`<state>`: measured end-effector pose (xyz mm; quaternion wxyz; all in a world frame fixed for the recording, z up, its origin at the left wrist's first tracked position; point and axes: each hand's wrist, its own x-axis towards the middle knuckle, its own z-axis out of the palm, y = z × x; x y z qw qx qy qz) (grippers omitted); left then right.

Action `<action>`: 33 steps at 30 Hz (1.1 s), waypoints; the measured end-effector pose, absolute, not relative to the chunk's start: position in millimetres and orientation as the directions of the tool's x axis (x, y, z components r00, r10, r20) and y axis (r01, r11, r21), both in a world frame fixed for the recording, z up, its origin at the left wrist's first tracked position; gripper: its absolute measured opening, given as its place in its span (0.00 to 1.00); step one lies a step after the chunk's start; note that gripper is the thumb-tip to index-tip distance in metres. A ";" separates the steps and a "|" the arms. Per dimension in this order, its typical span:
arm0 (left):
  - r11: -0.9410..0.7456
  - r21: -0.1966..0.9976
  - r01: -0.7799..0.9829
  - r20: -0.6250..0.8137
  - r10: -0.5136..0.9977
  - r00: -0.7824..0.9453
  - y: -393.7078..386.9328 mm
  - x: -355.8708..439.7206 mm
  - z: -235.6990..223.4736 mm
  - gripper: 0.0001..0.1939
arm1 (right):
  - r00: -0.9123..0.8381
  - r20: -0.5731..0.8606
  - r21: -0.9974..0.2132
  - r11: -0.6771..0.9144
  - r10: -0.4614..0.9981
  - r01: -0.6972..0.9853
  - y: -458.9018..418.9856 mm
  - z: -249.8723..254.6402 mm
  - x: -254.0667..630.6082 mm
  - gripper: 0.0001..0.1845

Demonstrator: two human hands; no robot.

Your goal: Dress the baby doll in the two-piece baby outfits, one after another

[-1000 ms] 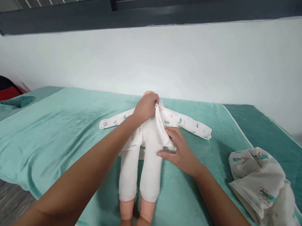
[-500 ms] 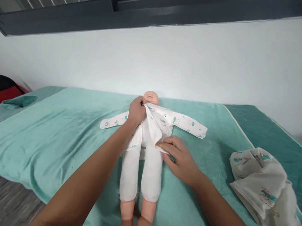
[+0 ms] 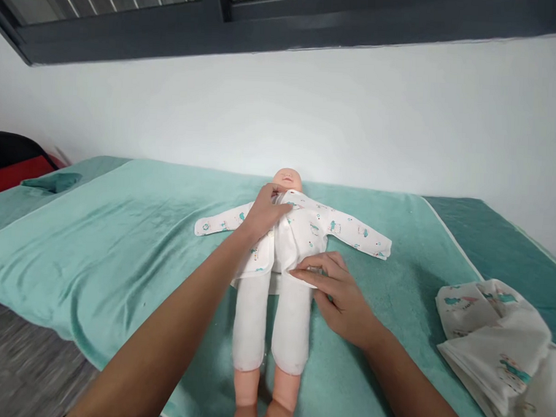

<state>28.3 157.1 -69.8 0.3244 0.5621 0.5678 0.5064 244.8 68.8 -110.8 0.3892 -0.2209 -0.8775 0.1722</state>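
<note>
A baby doll lies on its back in a white baby jacket with small teal and pink prints. The sleeves are spread out to both sides, and white trousers cover the legs down to the shins. At the collar, my left hand rests with thumb and fingers apart, the thumb on the edge of the right-hand front panel. Lower down, my right hand pinches that panel's bottom corner near the doll's hip. The two front panels are apart, with plain white cloth between them.
A crumpled printed white cloth lies at the right on the teal blanket. Behind the bed is a white wall below a dark window frame. A red and black object stands at the far left.
My left thumb and fingers have come apart at the collar, and the raised panel edge now lies flatter over the chest. My right hand stays at the hem. The view has shifted slightly left.
</note>
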 end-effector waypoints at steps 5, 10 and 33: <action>-0.190 0.958 0.216 0.211 0.975 -0.074 141.9 21.1 -69.7 0.25 | -0.626 0.639 -0.368 0.892 0.447 0.260 64.5 -114.5 244.3 0.29; -0.297 0.868 0.397 0.313 0.949 0.026 101.6 16.6 -81.5 0.24 | -0.460 0.681 -0.450 0.821 0.570 0.352 56.6 -126.1 243.7 0.27; -0.182 0.857 0.482 0.342 0.901 -0.268 -3.0 -12.3 -165.4 0.18 | -0.297 0.494 -0.509 0.549 0.817 0.664 21.7 -154.4 245.9 0.34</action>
